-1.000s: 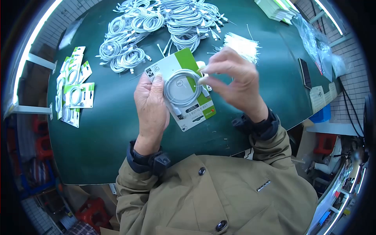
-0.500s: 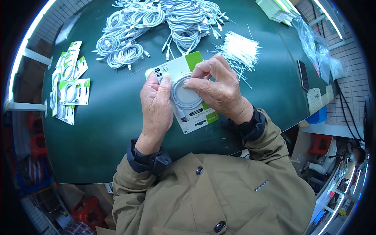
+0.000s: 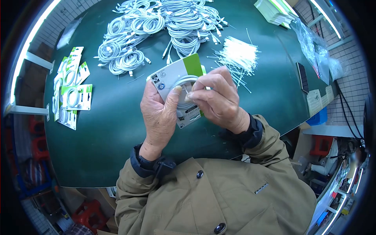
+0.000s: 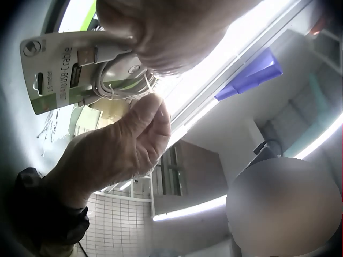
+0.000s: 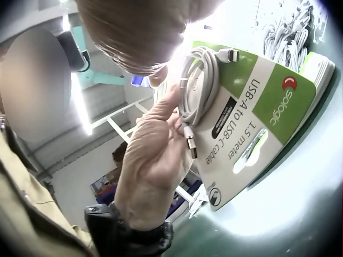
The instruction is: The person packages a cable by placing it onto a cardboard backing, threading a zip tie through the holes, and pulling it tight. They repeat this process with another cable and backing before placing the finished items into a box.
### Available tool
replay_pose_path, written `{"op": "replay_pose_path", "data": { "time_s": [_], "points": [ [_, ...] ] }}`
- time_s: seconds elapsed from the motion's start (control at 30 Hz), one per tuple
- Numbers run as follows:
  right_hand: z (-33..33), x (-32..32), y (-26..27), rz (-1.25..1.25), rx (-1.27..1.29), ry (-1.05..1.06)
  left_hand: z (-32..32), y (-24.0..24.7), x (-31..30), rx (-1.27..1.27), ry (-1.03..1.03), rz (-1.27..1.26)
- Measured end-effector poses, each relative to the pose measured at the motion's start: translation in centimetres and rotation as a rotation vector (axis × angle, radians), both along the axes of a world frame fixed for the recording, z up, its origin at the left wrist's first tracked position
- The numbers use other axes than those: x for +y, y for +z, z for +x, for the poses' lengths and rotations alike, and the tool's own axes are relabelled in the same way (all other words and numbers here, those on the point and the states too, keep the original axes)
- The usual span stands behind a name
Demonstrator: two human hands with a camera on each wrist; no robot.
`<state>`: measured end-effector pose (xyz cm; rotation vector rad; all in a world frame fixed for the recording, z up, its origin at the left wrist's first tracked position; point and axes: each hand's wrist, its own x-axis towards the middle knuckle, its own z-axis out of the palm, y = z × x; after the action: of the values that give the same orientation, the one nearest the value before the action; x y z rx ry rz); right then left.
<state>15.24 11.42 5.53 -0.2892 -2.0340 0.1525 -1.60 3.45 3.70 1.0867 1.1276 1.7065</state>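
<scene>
My left hand (image 3: 158, 111) grips a green-and-white USB-A to USB-C cable card (image 5: 262, 96) by its side, thumb over the front. A light grey coiled cable (image 5: 201, 85) lies against the card, its two plugs showing in the right wrist view. With thumb and forefinger, my right hand (image 3: 219, 98) pinches a thin white cable tie (image 4: 149, 81) at the coil's edge; the left wrist view shows the strand running up from the fingertips. In the head view the right hand covers part of the coil and card.
A heap of coiled cables (image 3: 184, 23) spreads over the back of the green table (image 3: 102, 149). Right of it lies a pile of white cable ties (image 3: 239, 55). Carded cables (image 3: 73, 98) overlap at left. A stack of cards (image 3: 276, 11), plastic bags (image 3: 313, 49) and a phone (image 3: 302, 76) are at right.
The right hand has come in from the right onto the coil and now pinches the tie there. The left thumb has moved onto the coil, and the card has tilted a little.
</scene>
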Motion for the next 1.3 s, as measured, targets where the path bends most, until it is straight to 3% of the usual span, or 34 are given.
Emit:
{"op": "replay_pose_path", "data": {
  "time_s": [0.2, 0.37, 0.67, 1.3],
  "points": [
    [-0.5, -1.4, -0.2, -0.152, 0.092, 0.195, -0.8, 0.1, 0.5, -0.200, -0.002, 0.027],
    [-0.6, -1.2, -1.1, -0.276, 0.151, 0.296, -0.9, 0.0, 0.4, -0.220, -0.026, 0.025],
    [-0.2, -0.8, -1.5, -0.138, -0.020, 0.215, -0.8, -0.2, 0.2, -0.198, -0.067, 0.026],
    [-0.3, -0.9, -1.7, -0.202, 0.018, 0.194, -0.4, -0.4, 0.2, -0.214, -0.055, -0.015]
  ]
}}
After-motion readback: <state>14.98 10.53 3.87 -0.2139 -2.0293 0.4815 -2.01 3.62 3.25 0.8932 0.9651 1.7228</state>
